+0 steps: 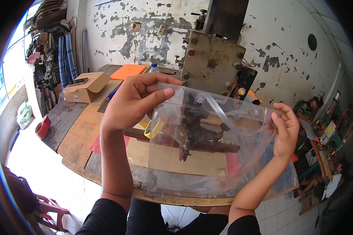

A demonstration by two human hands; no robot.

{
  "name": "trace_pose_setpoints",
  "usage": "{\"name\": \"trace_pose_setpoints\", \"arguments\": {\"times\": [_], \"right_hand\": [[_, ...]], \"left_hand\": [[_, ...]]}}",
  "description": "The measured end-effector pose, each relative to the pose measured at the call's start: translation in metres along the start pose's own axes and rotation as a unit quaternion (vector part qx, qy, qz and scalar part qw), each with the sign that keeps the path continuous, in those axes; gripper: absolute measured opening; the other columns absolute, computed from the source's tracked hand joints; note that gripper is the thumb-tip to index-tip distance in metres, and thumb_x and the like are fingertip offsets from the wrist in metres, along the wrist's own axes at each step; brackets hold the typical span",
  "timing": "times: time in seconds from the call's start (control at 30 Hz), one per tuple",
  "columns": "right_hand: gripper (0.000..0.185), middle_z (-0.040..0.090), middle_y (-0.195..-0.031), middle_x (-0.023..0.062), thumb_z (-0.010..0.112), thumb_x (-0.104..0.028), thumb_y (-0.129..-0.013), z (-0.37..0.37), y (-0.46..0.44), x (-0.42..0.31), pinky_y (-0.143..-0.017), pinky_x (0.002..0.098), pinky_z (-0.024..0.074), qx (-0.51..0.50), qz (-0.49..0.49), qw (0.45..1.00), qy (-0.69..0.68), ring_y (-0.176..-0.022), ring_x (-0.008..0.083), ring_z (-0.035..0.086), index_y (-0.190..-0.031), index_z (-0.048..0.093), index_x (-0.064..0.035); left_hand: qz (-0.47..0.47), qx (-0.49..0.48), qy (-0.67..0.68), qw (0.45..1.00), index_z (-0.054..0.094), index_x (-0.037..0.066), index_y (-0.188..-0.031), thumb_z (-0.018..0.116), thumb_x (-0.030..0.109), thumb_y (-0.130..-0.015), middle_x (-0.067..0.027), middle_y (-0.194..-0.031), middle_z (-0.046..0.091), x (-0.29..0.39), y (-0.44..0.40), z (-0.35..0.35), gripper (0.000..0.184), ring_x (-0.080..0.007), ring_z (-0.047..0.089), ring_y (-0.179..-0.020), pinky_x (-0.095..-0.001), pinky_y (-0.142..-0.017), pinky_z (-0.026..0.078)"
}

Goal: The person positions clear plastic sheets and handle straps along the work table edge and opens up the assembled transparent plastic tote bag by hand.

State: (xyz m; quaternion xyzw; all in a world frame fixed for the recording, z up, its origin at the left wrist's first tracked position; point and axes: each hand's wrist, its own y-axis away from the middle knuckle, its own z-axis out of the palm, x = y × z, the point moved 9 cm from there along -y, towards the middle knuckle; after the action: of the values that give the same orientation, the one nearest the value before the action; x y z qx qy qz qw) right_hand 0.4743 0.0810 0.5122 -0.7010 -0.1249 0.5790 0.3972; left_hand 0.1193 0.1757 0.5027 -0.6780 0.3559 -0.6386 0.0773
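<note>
A clear plastic pouch (172, 156) hangs upright between my hands in front of the machine. My left hand (135, 98) pinches its upper left corner between thumb and fingers. At the upper right corner, my right hand (285, 129) grips the pouch in the same way. A clear strip (219, 110) runs slantwise near its top edge. Through the plastic I see the dark metal parts of the machine (211, 62) and the pale board on the bench. A yellow tape roll (154, 127) shows beside my left wrist, partly behind the pouch.
On the wooden bench (76, 137) stand a cardboard box (84, 88) with a phone (78, 81) on it, an orange sheet (127, 72) and a bottle (154, 68). A red tape roll (43, 127) sits at the left edge. Another person (308, 109) sits at the far right.
</note>
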Motion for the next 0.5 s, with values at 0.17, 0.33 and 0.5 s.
{"name": "trace_pose_setpoints", "arguments": {"times": [0.17,0.33,0.5], "right_hand": [[0.025,0.072,-0.095,0.0063,0.066,-0.006,-0.093,0.0013,0.0002,-0.0001,-0.059,0.0199,0.0467,0.002,0.0,1.0,-0.002,-0.07,0.0057,0.062,-0.116,0.065,0.0025],[0.024,0.072,-0.094,0.0058,0.066,-0.006,-0.093,0.0011,0.0002,-0.0005,-0.059,0.02,0.0468,0.0,0.001,1.0,0.003,-0.07,0.0058,0.062,-0.115,0.065,0.0024],[0.022,0.073,-0.093,0.0061,0.065,-0.006,-0.094,-0.0011,-0.0011,0.0017,-0.06,0.0212,0.045,-0.004,0.002,1.0,0.007,-0.068,0.0077,0.062,-0.115,0.065,0.0016]], "left_hand": [[0.0,0.015,-0.003,1.0,0.068,-0.002,-0.122,0.07,0.018,-0.097,0.0006,-0.08,0.073,-0.0007,-0.0012,-0.001,0.031,0.001,0.055,-0.058,-0.0171,-0.051,0.04],[0.003,0.005,-0.007,1.0,0.068,-0.001,-0.122,0.07,0.018,-0.097,0.0004,-0.081,0.073,0.0005,-0.002,0.0004,0.031,0.0008,0.055,-0.059,-0.017,-0.052,0.041],[0.013,-0.013,-0.014,1.0,0.067,-0.002,-0.124,0.068,0.016,-0.098,-0.0025,-0.085,0.075,-0.0006,-0.0021,0.0019,0.032,-0.0008,0.059,-0.061,-0.0174,-0.054,0.045]]}}
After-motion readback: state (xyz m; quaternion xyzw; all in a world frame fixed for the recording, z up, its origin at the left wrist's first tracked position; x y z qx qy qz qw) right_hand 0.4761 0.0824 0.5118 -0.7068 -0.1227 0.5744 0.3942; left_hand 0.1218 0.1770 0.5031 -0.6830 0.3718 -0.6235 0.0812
